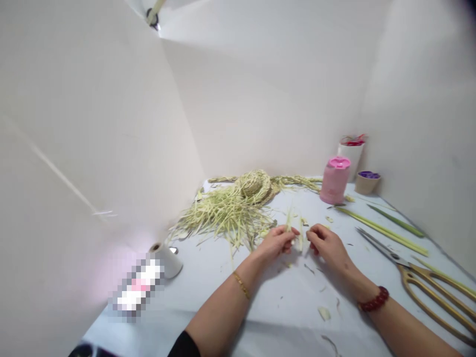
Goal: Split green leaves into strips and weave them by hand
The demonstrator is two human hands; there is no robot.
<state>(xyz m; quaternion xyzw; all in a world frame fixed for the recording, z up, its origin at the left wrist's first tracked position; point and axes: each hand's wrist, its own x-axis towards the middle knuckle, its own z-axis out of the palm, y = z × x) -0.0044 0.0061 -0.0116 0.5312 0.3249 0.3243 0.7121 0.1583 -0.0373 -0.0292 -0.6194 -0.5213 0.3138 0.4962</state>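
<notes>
Close together over the middle of the table are both my hands. My left hand [278, 242] is closed in a pinch on a few thin pale green plant strips [289, 218], whose ends stick up above the fingers. My right hand [327, 243] has its fingers curled and pinched beside a short pale strip [301, 234] between the hands; what its fingertips hold is too small to make out. Left of my hands spreads a loose pile of shredded green strips [226, 215], with a round woven straw piece [253, 183] behind it.
Large gold-handled scissors [399, 259] lie at right, by long green stalks [383, 230] and a leaf [396, 220]. Behind stand a pink bottle [334, 181], a white cup [351, 153] and a small tan cup [367, 184]. A white roll [167, 260] stands left. Scraps dot the table.
</notes>
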